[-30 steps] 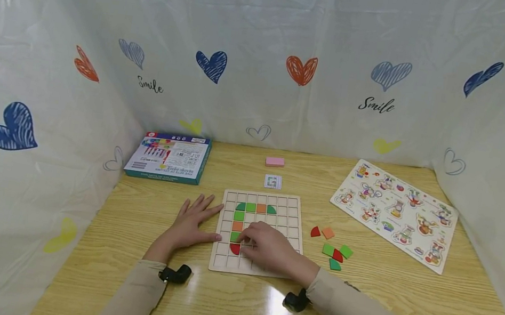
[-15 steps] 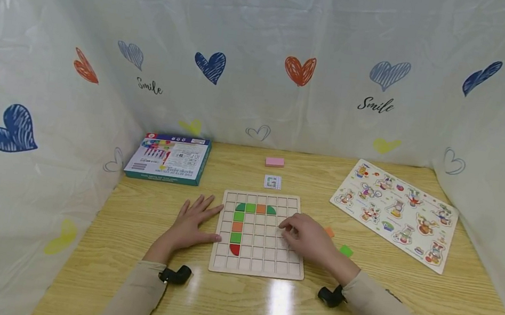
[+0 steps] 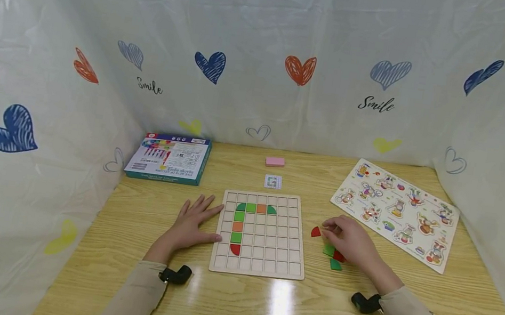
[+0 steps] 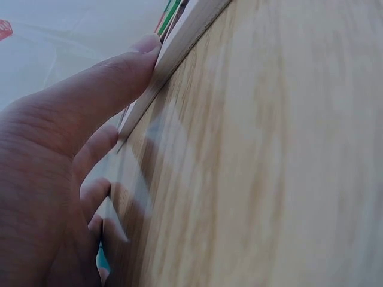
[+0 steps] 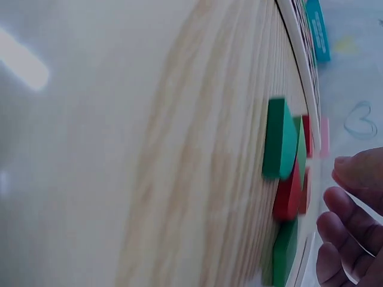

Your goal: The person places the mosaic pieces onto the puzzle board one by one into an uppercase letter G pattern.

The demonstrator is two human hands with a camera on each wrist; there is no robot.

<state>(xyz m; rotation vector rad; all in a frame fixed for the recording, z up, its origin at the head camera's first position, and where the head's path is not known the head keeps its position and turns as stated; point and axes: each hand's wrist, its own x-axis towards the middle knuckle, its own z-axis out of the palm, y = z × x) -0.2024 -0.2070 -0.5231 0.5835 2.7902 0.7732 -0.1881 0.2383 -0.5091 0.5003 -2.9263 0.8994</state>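
Note:
A wooden grid board (image 3: 268,251) lies mid-table with green, orange and red tiles (image 3: 237,226) along its top row and left column. My left hand (image 3: 192,222) rests flat beside it, the thumb (image 4: 128,63) against the board's edge (image 4: 179,48). My right hand (image 3: 349,241) hovers right of the board over the loose tiles, fingers (image 5: 350,218) loosely curved with nothing seen between them. Around it lie a red tile (image 3: 315,232), a green tile (image 3: 328,250), another red one (image 3: 339,256) and a dark green one (image 3: 335,265). The orange tile is hidden under the hand.
A blue box (image 3: 169,156) sits at the back left, with a pink block (image 3: 275,162) and a small card (image 3: 272,182) behind the board. An animal puzzle board (image 3: 395,210) lies at the right. Heart-printed sheets wall the table on three sides.
My right hand left the red tile at the board's lower left, crossed the board to the right and now hangs over the loose tiles. The left hand stayed put.

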